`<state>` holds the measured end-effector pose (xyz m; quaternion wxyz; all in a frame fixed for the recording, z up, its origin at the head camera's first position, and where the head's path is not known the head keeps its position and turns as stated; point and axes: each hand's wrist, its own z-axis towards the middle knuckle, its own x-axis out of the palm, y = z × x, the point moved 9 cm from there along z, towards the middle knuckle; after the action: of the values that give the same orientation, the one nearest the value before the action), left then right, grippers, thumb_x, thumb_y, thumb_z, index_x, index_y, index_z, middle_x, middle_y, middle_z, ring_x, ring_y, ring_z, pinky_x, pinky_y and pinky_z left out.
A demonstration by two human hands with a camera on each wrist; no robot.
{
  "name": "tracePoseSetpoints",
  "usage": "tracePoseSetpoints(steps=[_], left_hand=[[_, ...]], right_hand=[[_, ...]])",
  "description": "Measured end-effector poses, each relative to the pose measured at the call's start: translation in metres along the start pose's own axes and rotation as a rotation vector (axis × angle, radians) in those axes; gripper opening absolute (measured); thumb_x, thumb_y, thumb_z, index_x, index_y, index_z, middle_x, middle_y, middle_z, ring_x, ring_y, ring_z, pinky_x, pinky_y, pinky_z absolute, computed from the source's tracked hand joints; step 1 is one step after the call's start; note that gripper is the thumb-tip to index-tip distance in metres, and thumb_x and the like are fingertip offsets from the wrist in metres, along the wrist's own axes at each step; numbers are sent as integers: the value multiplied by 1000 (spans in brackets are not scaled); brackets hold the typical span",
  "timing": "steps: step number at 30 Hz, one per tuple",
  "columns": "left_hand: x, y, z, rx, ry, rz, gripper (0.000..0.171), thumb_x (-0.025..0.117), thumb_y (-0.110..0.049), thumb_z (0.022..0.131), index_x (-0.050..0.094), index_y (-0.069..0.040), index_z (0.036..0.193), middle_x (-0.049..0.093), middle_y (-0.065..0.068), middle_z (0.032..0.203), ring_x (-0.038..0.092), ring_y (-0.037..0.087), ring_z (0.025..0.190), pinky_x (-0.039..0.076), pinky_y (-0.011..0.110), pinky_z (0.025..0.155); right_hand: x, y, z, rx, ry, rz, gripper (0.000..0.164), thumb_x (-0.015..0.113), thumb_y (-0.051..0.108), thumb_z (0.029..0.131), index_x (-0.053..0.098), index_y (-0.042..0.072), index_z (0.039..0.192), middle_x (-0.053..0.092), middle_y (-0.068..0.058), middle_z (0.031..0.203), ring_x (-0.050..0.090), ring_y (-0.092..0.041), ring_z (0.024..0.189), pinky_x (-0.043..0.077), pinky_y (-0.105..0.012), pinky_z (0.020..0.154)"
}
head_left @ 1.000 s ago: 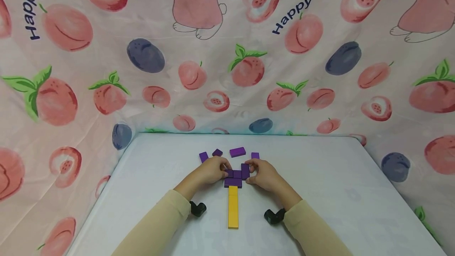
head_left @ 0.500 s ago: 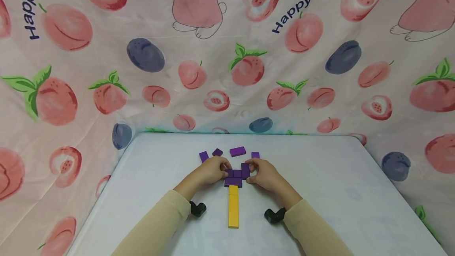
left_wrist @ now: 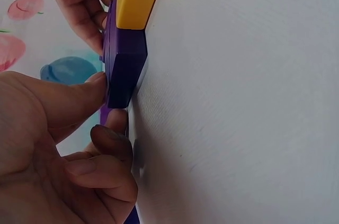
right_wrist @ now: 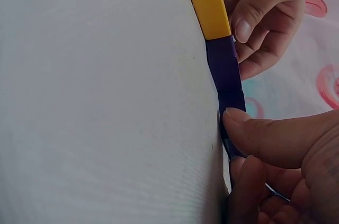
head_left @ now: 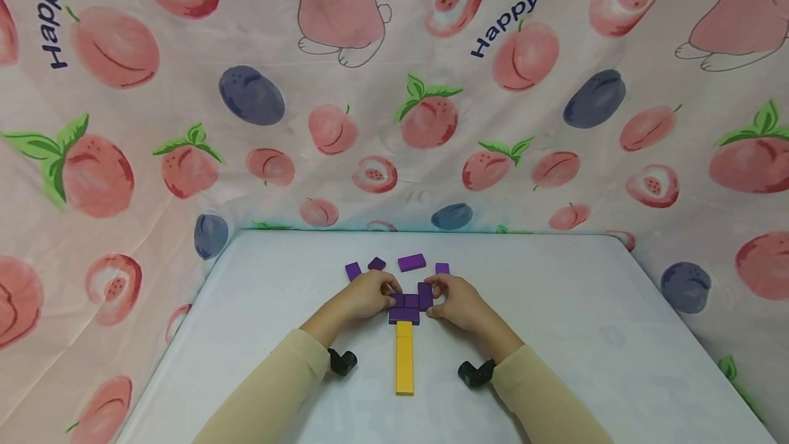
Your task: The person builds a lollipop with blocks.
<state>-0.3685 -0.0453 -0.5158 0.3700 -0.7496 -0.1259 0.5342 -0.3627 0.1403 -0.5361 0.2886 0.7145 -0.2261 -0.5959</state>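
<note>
In the head view, purple blocks form a small flat group above a yellow strip (head_left: 404,362) of end-to-end blocks. A wide purple block (head_left: 403,317) touches the strip's far end, with smaller purple blocks (head_left: 411,301) behind it. My left hand (head_left: 364,293) pinches the small purple block (head_left: 398,301) at the group's left side; its fingers partly cover it. At the right side, my right hand (head_left: 459,303) holds a purple block (head_left: 425,297) lengthwise between thumb and fingers. In the right wrist view, the right thumb (right_wrist: 249,131) presses this block's near end.
Behind the hands lie loose purple pieces: a block (head_left: 353,271) at left, a pointed one (head_left: 377,264), a longer block (head_left: 411,263) and another (head_left: 442,269) at right. The white table (head_left: 555,334) ends at a fruit-printed cloth (head_left: 370,122).
</note>
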Motion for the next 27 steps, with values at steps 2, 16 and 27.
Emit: tracePoseSetpoints(steps=[2, 16, 27], left_hand=[[0, 0, 0, 1, 1, -1, 16, 74, -9, 100, 78, -18, 113, 72, 2, 100, 63, 19, 91, 56, 41, 91], [-10, 4, -2, -9, -28, -20, 25, 76, -8, 96, 77, -16, 120, 73, 6, 112, 65, 22, 103, 56, 49, 102], [-29, 9, -1, -30, -77, -30, 36, 81, -7, 92, 74, -14, 127, 72, 7, 115, 65, 24, 108, 54, 49, 104]], right_hand=[[0, 1, 0, -4, 0, -3, 58, 92, 12, 83, 70, 18, 136, 63, 0, 100, 57, -21, 101, 51, -43, 95], [0, 1, 0, -4, 3, 2, 59, 92, 12, 82, 70, 18, 136, 62, 0, 100, 57, -21, 101, 51, -42, 94], [1, 0, 0, -1, -1, 3, 57, 92, 11, 82, 70, 18, 135, 62, 0, 100, 56, -21, 100, 51, -40, 93]])
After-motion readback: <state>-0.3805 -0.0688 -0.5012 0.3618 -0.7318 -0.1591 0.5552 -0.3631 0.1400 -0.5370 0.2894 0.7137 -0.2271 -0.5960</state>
